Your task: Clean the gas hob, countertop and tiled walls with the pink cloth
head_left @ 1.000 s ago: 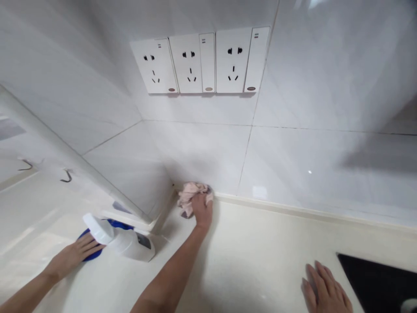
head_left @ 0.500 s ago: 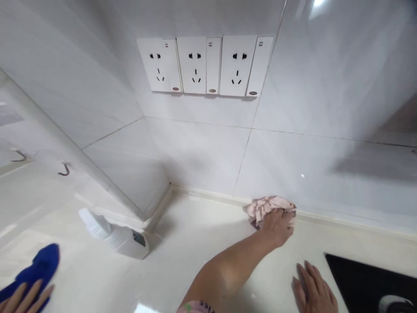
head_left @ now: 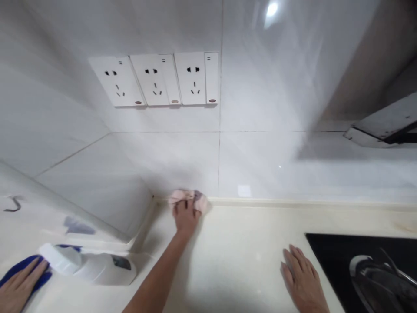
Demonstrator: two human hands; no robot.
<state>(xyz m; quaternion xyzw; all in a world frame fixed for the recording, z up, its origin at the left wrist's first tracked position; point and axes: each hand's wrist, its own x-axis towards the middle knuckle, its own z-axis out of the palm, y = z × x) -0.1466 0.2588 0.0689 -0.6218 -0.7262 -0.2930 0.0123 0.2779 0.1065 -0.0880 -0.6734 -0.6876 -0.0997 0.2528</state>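
Note:
My left hand (head_left: 186, 217) presses a crumpled pink cloth (head_left: 202, 203) into the seam where the pale countertop (head_left: 241, 248) meets the tiled wall, near the corner. The fingers are closed over the cloth, which is blurred by motion. My right hand (head_left: 302, 278) lies palm down on the counter, fingers stretched out and holding nothing, just left of the black cooktop (head_left: 325, 248). At the lower left, another person's hand (head_left: 19, 287) rests on a blue cloth (head_left: 16, 266). A white spray bottle (head_left: 100, 268) lies between that hand and my left forearm.
Three white socket panels (head_left: 156, 80) sit on the wall above. A short wall (head_left: 91, 208) juts out at the left, with a hook (head_left: 13, 204) on it. A metal-edged fixture (head_left: 384, 121) overhangs at the right. Something glossy and dark (head_left: 374, 278) stands on the cooktop.
My left hand has slid the pink cloth left along the wall seam towards the corner. The view has shifted right, showing more cooktop. My right hand stays flat on the counter.

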